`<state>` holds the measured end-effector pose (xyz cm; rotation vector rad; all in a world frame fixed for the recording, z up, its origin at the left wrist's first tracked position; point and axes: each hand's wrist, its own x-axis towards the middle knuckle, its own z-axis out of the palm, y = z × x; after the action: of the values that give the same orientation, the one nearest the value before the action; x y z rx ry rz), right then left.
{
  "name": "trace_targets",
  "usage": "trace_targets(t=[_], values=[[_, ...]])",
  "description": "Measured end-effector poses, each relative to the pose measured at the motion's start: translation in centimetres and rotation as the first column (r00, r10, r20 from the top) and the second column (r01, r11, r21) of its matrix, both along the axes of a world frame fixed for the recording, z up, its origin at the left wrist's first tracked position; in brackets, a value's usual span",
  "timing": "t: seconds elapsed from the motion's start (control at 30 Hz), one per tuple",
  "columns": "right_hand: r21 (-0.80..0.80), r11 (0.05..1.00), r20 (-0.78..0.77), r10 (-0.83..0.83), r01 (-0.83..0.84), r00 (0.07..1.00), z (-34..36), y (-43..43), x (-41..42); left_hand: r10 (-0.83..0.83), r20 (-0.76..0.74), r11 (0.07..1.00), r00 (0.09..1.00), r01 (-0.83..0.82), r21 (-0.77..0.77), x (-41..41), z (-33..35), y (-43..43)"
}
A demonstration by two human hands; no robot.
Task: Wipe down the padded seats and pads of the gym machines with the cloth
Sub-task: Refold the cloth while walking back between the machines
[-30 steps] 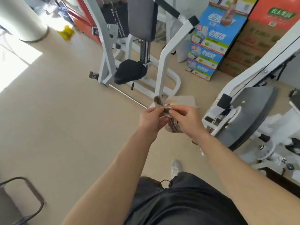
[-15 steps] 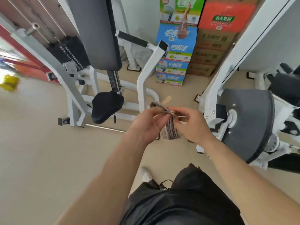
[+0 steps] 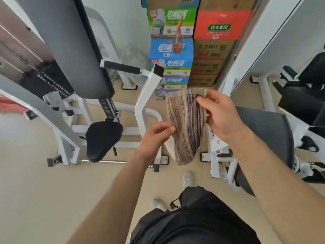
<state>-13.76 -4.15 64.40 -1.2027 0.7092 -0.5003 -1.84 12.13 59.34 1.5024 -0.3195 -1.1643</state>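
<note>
Pinching the cloth by its upper right edge in the right hand, letting it hang below; touching its left edge with the left hand, hold there unclear.

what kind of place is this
Most likely a gym: a white-framed machine with a black seat, a long back pad and a weight stack behind it.

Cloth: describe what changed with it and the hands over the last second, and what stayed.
The cloth, bunched between both hands before, now hangs unfolded. The hands moved apart: the right hand pinches its top, the left hand sits at its side edge, grip unclear. It stays held in mid-air.
</note>
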Motion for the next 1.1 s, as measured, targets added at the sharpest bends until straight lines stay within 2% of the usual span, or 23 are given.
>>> trace_targets(t=[0.07, 0.17, 0.27, 0.37, 0.4, 0.43, 0.5, 0.57, 0.6, 0.63, 0.7, 0.8, 0.87, 0.9, 0.97, 1.03, 1.1], values=[[-0.149, 0.988, -0.111, -0.053, 0.036, 0.992, -0.1, -2.5, 0.4, 0.086, -0.004, 0.996, 0.996, -0.086, -0.013, 0.3, 0.5, -1.6], [-0.329, 0.942, -0.231, -0.146, 0.065, 0.962, -0.8, -5.5, 1.1, 0.121, 0.129, 0.992, 0.984, -0.125, 0.026, 1.0, 1.2, -3.7], [-0.360, 0.932, -0.284, -0.149, 0.038, 0.947, -2.0, -7.4, 2.2, 0.120, 0.312, 0.990, 0.942, -0.135, 0.027, 1.7, 2.3, -5.6], [-0.342, 0.938, -0.332, -0.170, 0.050, 0.928, -2.6, -9.0, 3.6, -0.001, 0.455, 1.000, 0.891, 0.010, -0.016, 2.6, 4.0, -7.1], [-0.301, 0.952, -0.356, -0.168, 0.057, 0.919, -3.0, -9.6, 3.9, -0.078, 0.537, 0.996, 0.840, 0.090, 0.005, 3.1, 4.6, -7.5], [-0.247, 0.967, -0.381, -0.159, 0.066, 0.911, -3.2, -10.1, 4.3, -0.164, 0.641, 0.985, 0.749, 0.160, 0.065, 3.6, 4.8, -7.9], [-0.104, 0.989, -0.395, -0.141, 0.109, 0.908, -3.6, -10.6, 5.2, -0.311, 0.804, 0.947, 0.508, 0.240, 0.215, 4.6, 5.2, -8.8], [0.056, 0.982, -0.367, -0.149, 0.182, 0.918, -3.6, -10.6, 5.9, -0.397, 0.856, 0.913, 0.331, 0.236, 0.333, 5.6, 5.6, -9.7], [0.076, 0.980, -0.377, -0.142, 0.183, 0.915, -3.4, -10.3, 6.1, -0.409, 0.873, 0.908, 0.265, 0.220, 0.358, 6.1, 5.7, -10.0], [0.012, 0.990, -0.407, -0.127, 0.144, 0.905, -2.8, -9.6, 6.1, -0.407, 0.890, 0.906, 0.204, 0.214, 0.365, 6.7, 5.9, -10.3], [-0.166, 0.985, -0.441, -0.033, -0.045, 0.897, -1.9, -7.9, 6.2, -0.399, 0.911, 0.901, 0.106, 0.231, 0.368, 8.2, 6.1, -10.5], [-0.311, 0.870, -0.498, 0.193, -0.382, 0.845, -2.4, -4.6, 6.8, -0.419, 0.907, 0.868, 0.026, 0.305, 0.392, 10.2, 6.7, -10.4], [-0.402, 0.774, -0.561, 0.215, -0.490, 0.799, -3.3, -3.1, 7.6, -0.441, 0.898, 0.848, 0.003, 0.330, 0.415, 11.4, 7.2, -10.3], [-0.418, 0.758, -0.571, 0.210, -0.501, 0.794, -3.4, -2.4, 8.0, -0.461, 0.887, 0.834, -0.001, 0.341, 0.434, 11.9, 7.3, -10.2], [-0.367, 0.798, -0.529, 0.245, -0.479, 0.813, -3.3, -1.8, 8.5, -0.519, 0.852, 0.806, 0.065, 0.370, 0.462, 13.1, 7.2, -10.1], [-0.320, 0.838, -0.498, 0.249, -0.443, 0.831, -3.4, -1.6, 8.6, -0.581, 0.783, 0.783, 0.223, 0.414, 0.464, 14.0, 7.1, -10.0], [-0.337, 0.837, -0.509, 0.225, -0.432, 0.831, -3.7, -1.8, 8.4, -0.600, 0.657, 0.795, 0.457, 0.433, 0.425, 14.2, 6.8, -9.8]])
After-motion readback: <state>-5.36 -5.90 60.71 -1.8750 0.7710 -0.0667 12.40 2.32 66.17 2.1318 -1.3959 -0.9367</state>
